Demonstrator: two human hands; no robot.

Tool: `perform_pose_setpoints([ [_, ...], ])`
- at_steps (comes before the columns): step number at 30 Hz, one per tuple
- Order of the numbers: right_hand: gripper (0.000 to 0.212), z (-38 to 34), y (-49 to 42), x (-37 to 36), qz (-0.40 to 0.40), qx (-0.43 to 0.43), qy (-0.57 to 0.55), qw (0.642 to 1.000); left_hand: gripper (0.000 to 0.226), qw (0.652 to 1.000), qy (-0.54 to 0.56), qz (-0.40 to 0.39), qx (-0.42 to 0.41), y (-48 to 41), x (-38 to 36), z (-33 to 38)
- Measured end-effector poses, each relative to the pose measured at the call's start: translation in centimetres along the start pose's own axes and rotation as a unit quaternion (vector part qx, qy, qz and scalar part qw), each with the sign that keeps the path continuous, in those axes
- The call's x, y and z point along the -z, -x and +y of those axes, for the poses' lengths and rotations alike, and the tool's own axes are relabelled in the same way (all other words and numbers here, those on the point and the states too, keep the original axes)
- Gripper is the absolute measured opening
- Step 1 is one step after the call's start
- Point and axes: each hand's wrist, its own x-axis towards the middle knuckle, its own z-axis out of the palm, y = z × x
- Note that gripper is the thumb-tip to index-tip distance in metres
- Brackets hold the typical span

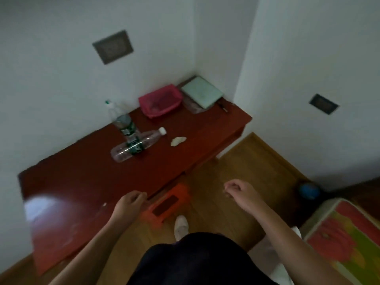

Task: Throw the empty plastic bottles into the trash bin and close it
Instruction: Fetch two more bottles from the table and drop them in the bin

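Note:
Two clear plastic bottles are on the dark red desk [86, 177]. One bottle [121, 120] stands upright with a green cap, near the wall. The other bottle [137, 146] lies on its side in front of it, white cap pointing right. My left hand [128, 204] hovers over the desk's front edge, fingers curled with nothing in them. My right hand [239, 191] is over the wooden floor, loosely closed and holding nothing. Both hands are well short of the bottles. No trash bin is clearly identifiable; a blue round object [308, 191] sits on the floor at right.
A pink basket [160, 100], a pale green flat box [202, 91] and a crumpled tissue [177, 140] lie on the desk. An orange stool [166, 204] stands under the desk's front. A bed with a floral cover [341, 239] is at right. My white shoe [181, 224] is below.

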Motion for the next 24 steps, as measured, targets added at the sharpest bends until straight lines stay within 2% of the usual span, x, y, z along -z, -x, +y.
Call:
perform_pose_setpoints([
  [6,0.011,-7.0,-4.3,-3.0,-0.070,0.068,0.092,0.991,0.020,0.995,0.061,0.073,0.022,-0.3,4.1,-1.4],
  [10,0.010,-10.9,-6.2,-5.0,-0.080,0.103,0.116,0.985,0.014,0.994,0.037,0.105,0.005,-2.9,7.2,-1.2],
  [12,0.011,-12.4,-7.1,-5.7,-0.074,0.113,0.123,0.983,0.011,0.993,0.003,0.119,-0.009,-4.9,8.3,-0.1],
  [14,0.012,-13.6,-8.0,-6.3,-0.067,0.118,0.124,0.983,0.018,0.990,-0.034,0.135,-0.031,-7.2,9.1,1.1],
  [20,0.012,-15.2,-9.9,-7.4,-0.042,0.091,0.102,0.990,0.070,0.951,-0.246,0.153,-0.108,-15.1,10.3,3.6],
  [24,0.010,-14.8,-10.9,-7.8,-0.008,0.068,0.094,0.993,0.068,0.924,-0.331,0.126,-0.142,-18.3,9.9,4.6],
])
